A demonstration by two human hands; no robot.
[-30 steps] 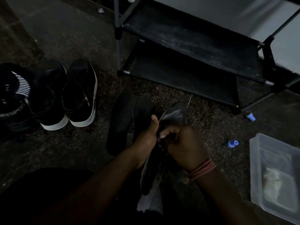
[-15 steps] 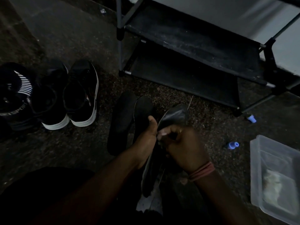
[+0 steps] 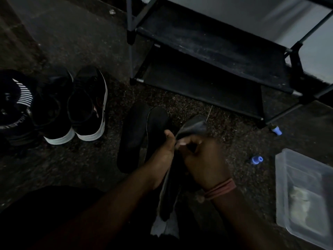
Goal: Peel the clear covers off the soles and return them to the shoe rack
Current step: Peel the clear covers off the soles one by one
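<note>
Both hands hold a dark sole [image 3: 193,126] over the floor in the centre of the view. My left hand [image 3: 164,152] grips its left edge, thumb up against it. My right hand [image 3: 201,156] curls round the right side, fingertips pinching at the shiny clear cover near the toe. The heel end [image 3: 168,201] hangs down between my forearms. Two more dark soles [image 3: 134,136] lie side by side on the floor just left of my hands. The black shoe rack [image 3: 212,51] stands beyond, its shelves bare.
A pair of black shoes with white soles [image 3: 72,105] sits at the left beside a dark striped shoe [image 3: 16,103]. A clear plastic tub [image 3: 306,195] lies at the right. Two small blue caps [image 3: 256,159] rest on the speckled floor.
Hands and sole stay in nearly the same place; the right fingertips have worked slightly along the cover's edge near the toe.
</note>
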